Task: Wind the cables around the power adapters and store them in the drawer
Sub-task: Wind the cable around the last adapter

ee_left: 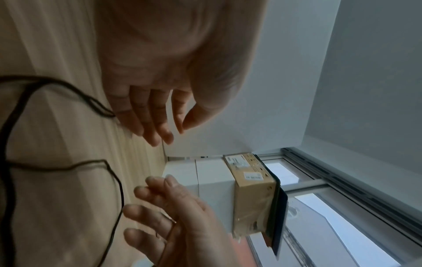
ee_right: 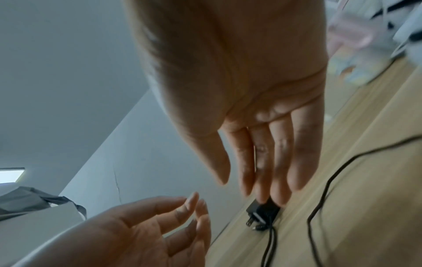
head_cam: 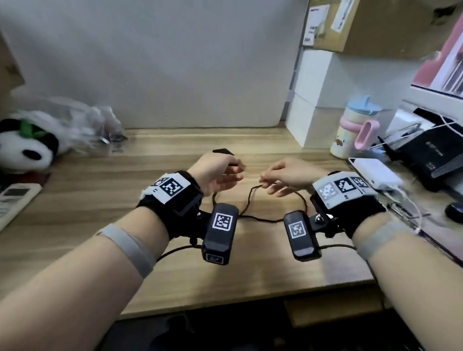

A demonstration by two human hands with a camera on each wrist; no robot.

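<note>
A small black power adapter [head_cam: 223,151] lies on the wooden desk [head_cam: 97,185], partly hidden behind my left hand [head_cam: 233,175]. The right wrist view shows the adapter [ee_right: 262,212] with its plug prongs out and its thin black cable [ee_right: 319,189] unwound. The cable [head_cam: 250,202] lies in loose loops on the desk between my wrists. My left hand [ee_left: 169,126] hovers with relaxed fingers and holds nothing. My right hand [head_cam: 267,183] is just above a raised bend of the cable, its fingers [ee_right: 280,171] straight and nothing pinched.
A panda plush [head_cam: 22,150], a white remote [head_cam: 6,205] and a crumpled plastic bag [head_cam: 89,121] sit at the left. White boxes [head_cam: 315,120], a pastel cup [head_cam: 357,127], a white charger [head_cam: 376,173], a black router [head_cam: 438,155] and a mouse [head_cam: 459,212] crowd the right.
</note>
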